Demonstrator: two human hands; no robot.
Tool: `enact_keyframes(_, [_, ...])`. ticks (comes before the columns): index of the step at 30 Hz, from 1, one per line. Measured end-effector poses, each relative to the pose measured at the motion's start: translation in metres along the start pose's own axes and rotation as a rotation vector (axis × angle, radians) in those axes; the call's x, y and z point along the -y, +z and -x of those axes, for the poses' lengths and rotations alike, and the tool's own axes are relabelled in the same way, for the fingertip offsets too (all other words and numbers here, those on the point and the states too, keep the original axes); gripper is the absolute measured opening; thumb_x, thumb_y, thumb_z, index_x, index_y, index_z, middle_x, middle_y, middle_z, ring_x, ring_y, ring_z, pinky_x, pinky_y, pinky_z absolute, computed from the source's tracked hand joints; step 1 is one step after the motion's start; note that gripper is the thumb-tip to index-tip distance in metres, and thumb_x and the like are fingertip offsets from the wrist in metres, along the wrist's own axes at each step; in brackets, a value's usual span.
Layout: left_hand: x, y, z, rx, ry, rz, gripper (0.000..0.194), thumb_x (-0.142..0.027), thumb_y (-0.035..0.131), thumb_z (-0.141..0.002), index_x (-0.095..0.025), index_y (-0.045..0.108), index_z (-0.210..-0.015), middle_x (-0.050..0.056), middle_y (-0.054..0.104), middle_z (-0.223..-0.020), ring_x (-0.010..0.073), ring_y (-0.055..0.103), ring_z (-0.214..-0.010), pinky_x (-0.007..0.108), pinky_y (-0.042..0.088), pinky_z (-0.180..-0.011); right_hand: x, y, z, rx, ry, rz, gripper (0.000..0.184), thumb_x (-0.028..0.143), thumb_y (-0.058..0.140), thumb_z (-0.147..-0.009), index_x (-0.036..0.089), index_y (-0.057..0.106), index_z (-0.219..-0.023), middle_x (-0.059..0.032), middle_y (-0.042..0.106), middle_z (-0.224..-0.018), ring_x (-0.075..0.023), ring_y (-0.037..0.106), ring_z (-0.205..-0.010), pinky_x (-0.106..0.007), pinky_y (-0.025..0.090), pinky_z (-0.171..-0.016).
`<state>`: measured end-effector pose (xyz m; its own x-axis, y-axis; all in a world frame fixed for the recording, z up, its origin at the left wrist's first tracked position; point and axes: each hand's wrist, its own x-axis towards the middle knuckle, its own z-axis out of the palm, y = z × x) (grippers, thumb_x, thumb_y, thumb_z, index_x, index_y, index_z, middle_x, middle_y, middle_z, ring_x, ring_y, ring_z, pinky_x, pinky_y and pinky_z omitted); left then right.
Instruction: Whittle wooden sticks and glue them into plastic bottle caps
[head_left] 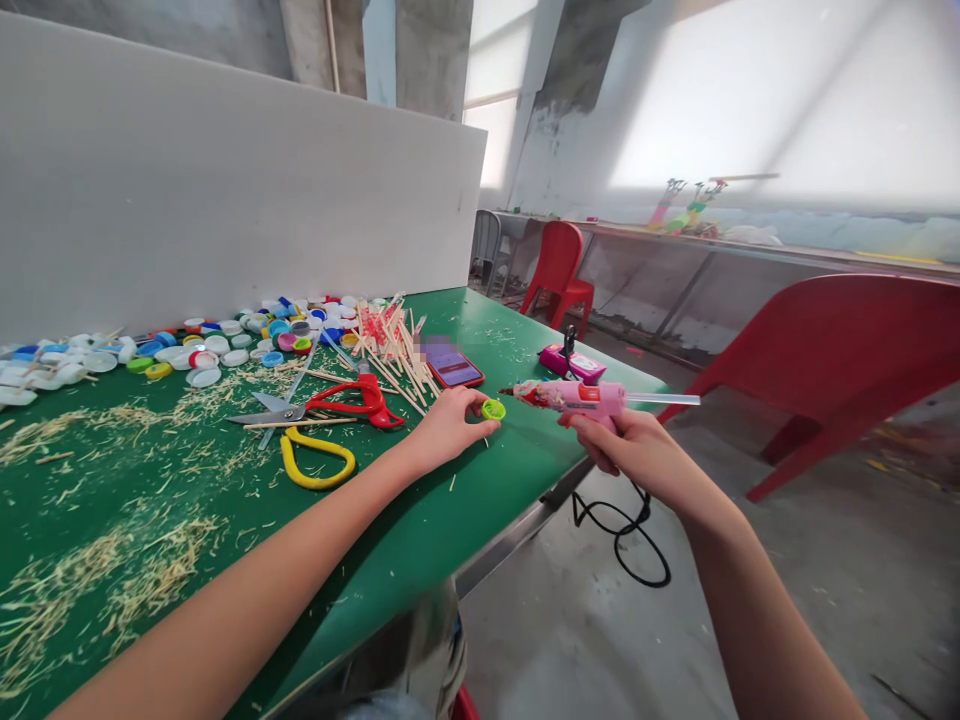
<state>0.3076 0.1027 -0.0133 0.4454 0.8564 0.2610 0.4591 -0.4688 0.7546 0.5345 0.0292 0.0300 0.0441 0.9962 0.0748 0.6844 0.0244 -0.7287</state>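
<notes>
My left hand (454,430) pinches a small lime-green bottle cap (493,409) between thumb and fingers, just over the green table (420,540). In my right hand (637,450) is a pink hot glue gun (577,397), its nozzle pointing left, close to the cap but apart from it. A clear glue stick (664,399) sticks out of the gun's back end. From below the grip a black cord (622,535) hangs in loops past the table edge. Scissors (322,405) with red and yellow handles lie open left of my left hand.
Many coloured bottle caps (217,345) lie along a white board (247,190). Wooden sticks (394,345) are heaped beside a phone (452,362). Wood shavings (157,560) litter the left side. A magenta device (571,364) lies near the right edge. Red chairs (832,360) stand beyond.
</notes>
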Motion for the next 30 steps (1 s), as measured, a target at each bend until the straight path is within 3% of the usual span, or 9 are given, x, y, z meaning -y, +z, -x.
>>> enact_keyframes(9, [0.003, 0.001, 0.000, -0.005, 0.005, 0.017, 0.029, -0.032, 0.065, -0.080, -0.014, 0.067, -0.102, 0.008, 0.067, -0.107, 0.0189, 0.060, -0.097, 0.034, 0.048, -0.091, -0.012, -0.004, 0.002, 0.010, 0.005, 0.001, 0.055, 0.071, 0.055, -0.075, 0.020, 0.041, -0.058, 0.0043, 0.039, -0.050, -0.0085, 0.037, -0.048, -0.025, 0.032, -0.046])
enact_keyframes(15, [-0.001, -0.001, 0.000, 0.000, -0.008, -0.006, 0.031, -0.031, 0.065, -0.080, -0.012, 0.067, -0.104, 0.009, 0.068, -0.107, 0.0192, 0.059, -0.098, 0.033, 0.047, -0.091, -0.007, -0.002, 0.004, 0.059, -0.007, 0.006, 0.053, 0.072, 0.055, -0.073, 0.020, 0.046, -0.063, 0.0048, 0.037, -0.049, -0.0091, 0.035, -0.047, -0.026, 0.029, -0.045])
enact_keyframes(21, [-0.001, -0.002, 0.000, 0.003, -0.008, -0.002, 0.030, -0.030, 0.065, -0.080, -0.012, 0.067, -0.104, 0.009, 0.067, -0.108, 0.0187, 0.059, -0.096, 0.032, 0.048, -0.090, -0.002, 0.002, 0.002, 0.031, -0.010, 0.031, 0.058, 0.074, 0.052, -0.074, 0.021, 0.039, -0.055, 0.0024, 0.041, -0.048, -0.0085, 0.036, -0.046, -0.025, 0.028, -0.044])
enact_keyframes(30, [0.001, 0.000, 0.000, 0.001, -0.002, 0.031, 0.030, -0.030, 0.065, -0.080, -0.011, 0.067, -0.103, 0.009, 0.068, -0.106, 0.0191, 0.060, -0.096, 0.033, 0.048, -0.090, -0.012, -0.002, 0.002, -0.027, -0.019, -0.020, 0.054, 0.072, 0.054, -0.074, 0.020, 0.045, -0.061, 0.0040, 0.041, -0.049, -0.0091, 0.038, -0.048, -0.025, 0.034, -0.046])
